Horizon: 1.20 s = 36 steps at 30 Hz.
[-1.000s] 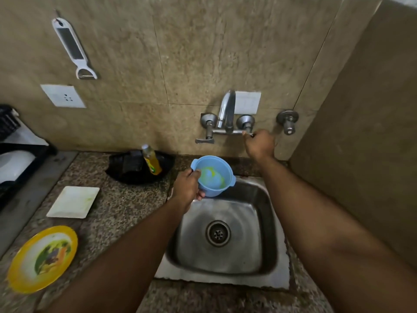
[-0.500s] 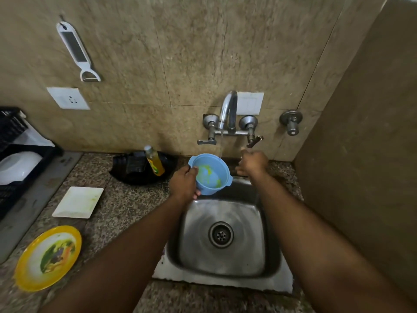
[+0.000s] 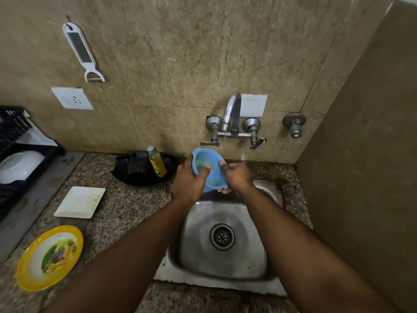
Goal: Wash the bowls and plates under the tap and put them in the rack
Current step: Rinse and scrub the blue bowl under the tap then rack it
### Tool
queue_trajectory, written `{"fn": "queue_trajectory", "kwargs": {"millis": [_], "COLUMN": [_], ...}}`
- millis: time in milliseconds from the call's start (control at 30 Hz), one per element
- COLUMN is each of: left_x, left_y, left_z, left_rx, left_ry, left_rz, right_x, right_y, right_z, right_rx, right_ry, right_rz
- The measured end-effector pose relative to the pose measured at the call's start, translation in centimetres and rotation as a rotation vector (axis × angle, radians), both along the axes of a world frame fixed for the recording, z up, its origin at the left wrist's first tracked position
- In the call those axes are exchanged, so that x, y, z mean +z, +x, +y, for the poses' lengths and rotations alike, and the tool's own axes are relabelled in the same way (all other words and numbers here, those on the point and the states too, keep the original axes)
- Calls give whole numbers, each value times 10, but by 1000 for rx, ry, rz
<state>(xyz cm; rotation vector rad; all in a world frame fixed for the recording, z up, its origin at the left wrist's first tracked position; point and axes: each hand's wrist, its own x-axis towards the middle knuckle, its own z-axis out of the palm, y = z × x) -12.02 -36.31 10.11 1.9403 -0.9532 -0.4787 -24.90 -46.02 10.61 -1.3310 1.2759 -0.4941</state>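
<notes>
— Where does the one camera sit?
— On the person's head, above the sink (image 3: 222,276), close in, looking forward and down.
— What lies beyond the sink?
— The tap (image 3: 232,114) on the wall, facing the lens.
</notes>
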Motion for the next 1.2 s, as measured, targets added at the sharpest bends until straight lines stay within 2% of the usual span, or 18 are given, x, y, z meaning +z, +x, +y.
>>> {"fn": "queue_trajectory", "kwargs": {"millis": [67, 200, 367, 533, 633, 733, 833, 933, 1067, 1133, 1200], "left_x": [-2, 1, 13, 18, 19, 19, 23, 30, 31, 28, 27], "left_y": [3, 6, -5, 2, 2, -2, -8, -7, 3, 6, 6], "left_z": [-2, 0, -6, -14, -16, -18, -18, -19, -9, -9, -11], "left_rx": [8, 13, 21, 35, 46, 52, 77, 150, 168, 148, 112], "left_ry": [1, -30, -23, -11, -6, -7, -25, -9, -7, 36, 68], "left_rz": [27, -44, -124, -45, -27, -44, -102, -135, -147, -116, -63], "right_x": [0, 2, 0, 6, 15, 15, 9, 7, 11, 11, 9], "right_y": [2, 1, 10, 0, -5, -4, 2, 5, -5, -5, -1], "right_z": [-1, -7, -10, -35, -39, -33, -23, -8, -6, -7, -3], "right_rx": [91, 277, 109, -187, -82, 67, 10, 82, 275, 261, 200], "right_ry": [-12, 40, 50, -18, 10, -31, -30, 41, 276, 271, 156], "right_rz": [20, 40, -24, -61, -73, 34, 9, -49, -181, -129, -7]}}
